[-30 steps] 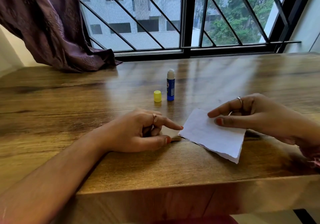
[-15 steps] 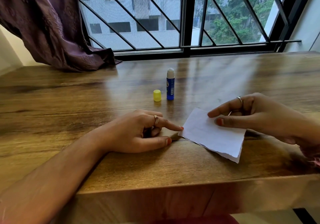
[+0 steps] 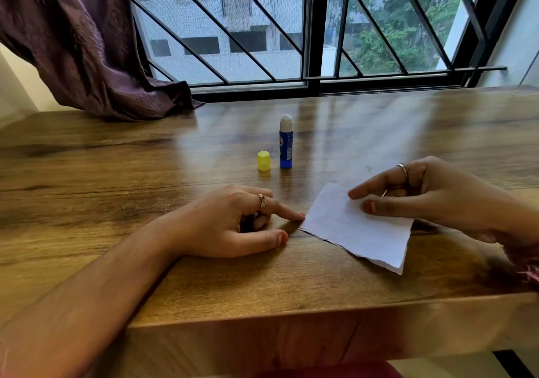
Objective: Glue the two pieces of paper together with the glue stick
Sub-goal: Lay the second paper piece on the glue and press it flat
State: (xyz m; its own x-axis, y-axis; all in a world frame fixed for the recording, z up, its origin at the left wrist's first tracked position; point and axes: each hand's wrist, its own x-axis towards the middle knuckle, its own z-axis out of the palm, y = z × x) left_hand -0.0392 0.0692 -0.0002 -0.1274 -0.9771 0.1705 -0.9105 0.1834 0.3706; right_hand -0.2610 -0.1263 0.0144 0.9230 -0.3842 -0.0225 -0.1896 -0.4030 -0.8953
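Observation:
A white paper [image 3: 350, 229] with torn edges lies flat near the table's front edge; along its near edge it looks like two layers stacked. My right hand [image 3: 431, 196] rests on its far right part, thumb and index fingertip pressing on the sheet. My left hand [image 3: 233, 223] lies on the table to the left, its index fingertip touching the paper's left corner, the other fingers curled with nothing in them. Behind the hands the blue glue stick [image 3: 285, 144] stands upright and uncapped, white glue showing. Its yellow cap [image 3: 263, 161] stands just left of it.
The wooden table [image 3: 116, 173] runs back to a barred window [image 3: 312, 27]. A purple curtain [image 3: 87, 42] drapes onto the table's back left corner. The table's front edge [image 3: 320, 310] is close below the paper.

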